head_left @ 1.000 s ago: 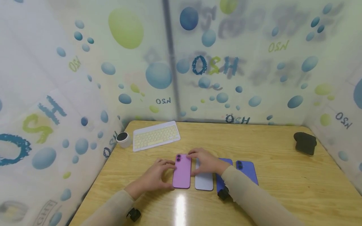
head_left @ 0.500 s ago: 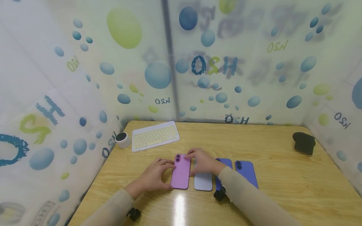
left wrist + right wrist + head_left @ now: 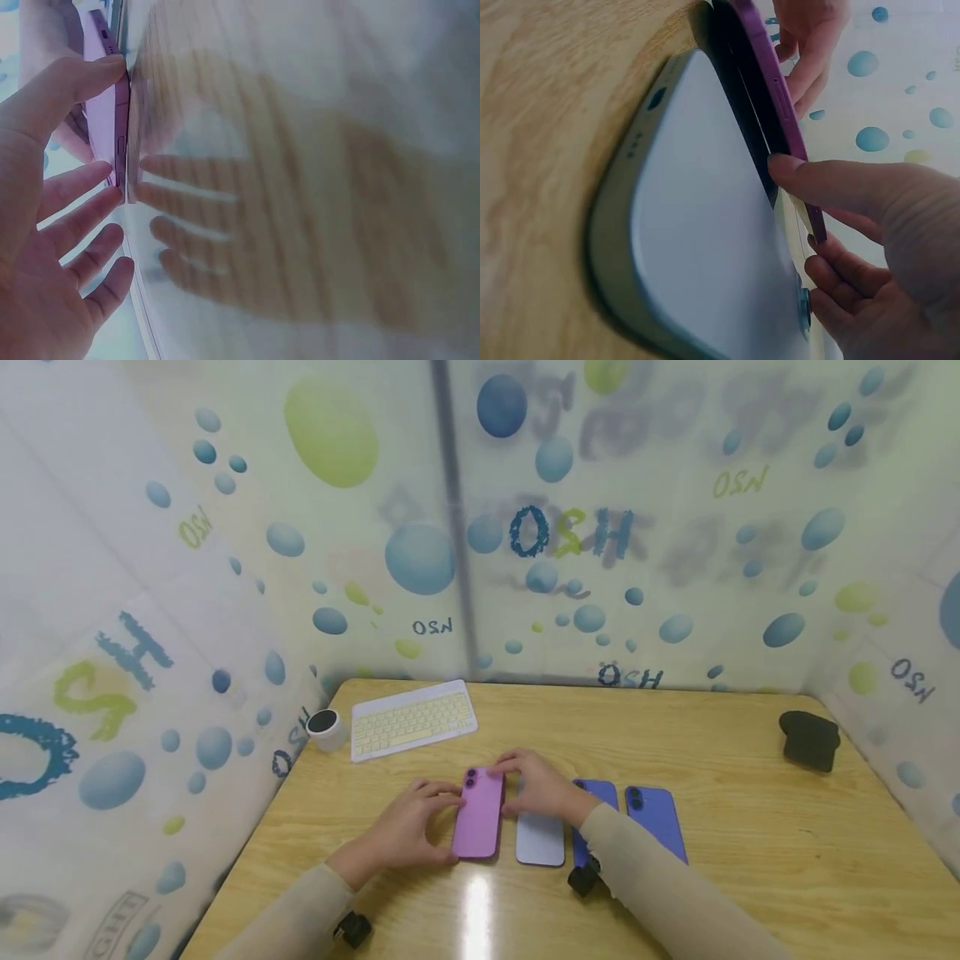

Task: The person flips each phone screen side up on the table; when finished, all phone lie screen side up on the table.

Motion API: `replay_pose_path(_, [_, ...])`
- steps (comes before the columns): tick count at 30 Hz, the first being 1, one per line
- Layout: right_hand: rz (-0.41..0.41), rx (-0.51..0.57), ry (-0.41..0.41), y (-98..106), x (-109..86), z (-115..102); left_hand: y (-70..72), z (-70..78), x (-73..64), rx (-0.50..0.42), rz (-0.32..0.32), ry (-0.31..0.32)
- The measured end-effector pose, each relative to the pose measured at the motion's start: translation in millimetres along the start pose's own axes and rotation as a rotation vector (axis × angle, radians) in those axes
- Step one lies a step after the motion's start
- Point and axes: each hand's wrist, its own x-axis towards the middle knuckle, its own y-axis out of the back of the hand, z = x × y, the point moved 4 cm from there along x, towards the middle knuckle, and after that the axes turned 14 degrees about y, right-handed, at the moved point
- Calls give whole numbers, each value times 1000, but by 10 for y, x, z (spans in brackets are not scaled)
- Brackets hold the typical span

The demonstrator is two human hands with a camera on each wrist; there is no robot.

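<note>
A pink smartphone [image 3: 478,817] lies camera side up between the two hands, its right edge raised off the table. The left hand [image 3: 408,827] holds its left edge, thumb at the near corner and fingertips farther up; the ring and little fingers stand free in the left wrist view. Pinching the far right part is the right hand [image 3: 542,787], with the thumb at the raised long edge and fingers at the far end. The phone's dark screen side [image 3: 739,97] shows in the right wrist view. Partly under the right hand lies a pale blue smartphone [image 3: 540,843].
Two blue smartphones, one [image 3: 600,793] partly hidden by the right forearm and another [image 3: 662,822] beyond it, lie to the right. A white keyboard [image 3: 414,721] and a white cup-like object [image 3: 327,732] stand back left. A dark object [image 3: 810,741] sits far right.
The pink smartphone has shifted slightly left, and its right edge has tilted up from the table. Both hands keep their hold on it.
</note>
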Motion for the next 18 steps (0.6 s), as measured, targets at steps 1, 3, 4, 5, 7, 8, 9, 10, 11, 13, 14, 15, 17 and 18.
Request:
replay_pose_path(1, [1, 3, 4, 9, -4, -4, -3, -4, 3, -3, -1, -4])
replay_pose_path(3, [-2, 12, 10, 24, -12, -6, -9, -10, 7, -8, -3, -11])
replay_pose_path(4, [-4, 16, 9, 28, -15, -9, -7, -14, 3, -14, -6, -14])
replay_pose_path(5, [-8, 13, 11, 28, -15, -6, -5, -15, -2, -24, -9, -15])
replay_pose_path(7, [-13, 12, 10, 30, -17, -4, -1, -17, -11, -36, -15, -17])
replay_pose_path(8, [-12, 14, 12, 34, -20, -9, 4, -15, -17, -44, -16, -20])
replay_pose_path(9, [-11, 11, 11, 38, -21, -14, 8, -12, -22, -50, -17, -23])
replay_pose_path(10, [-7, 9, 19, 42, -22, -21, 13, -9, -27, -56, -17, -27])
replay_pose_path(11, [-5, 8, 24, 47, -22, -28, 15, -7, -30, -58, -18, -30])
replay_pose_path(13, [8, 14, 35, 60, -25, -52, 16, -5, -39, -62, -15, -39])
replay_pose_path(14, [17, 15, 42, 66, -27, -65, 17, -4, -42, -67, -12, -46])
replay_pose_path(15, [24, 15, 49, 72, -26, -79, 16, -2, -45, -69, -7, -54])
replay_pose_path(17, [45, 28, 74, 79, -20, -103, 17, 3, -50, -85, -2, -66])
replay_pose_path(18, [54, 38, 88, 81, -18, -116, 16, 5, -51, -96, -2, -69])
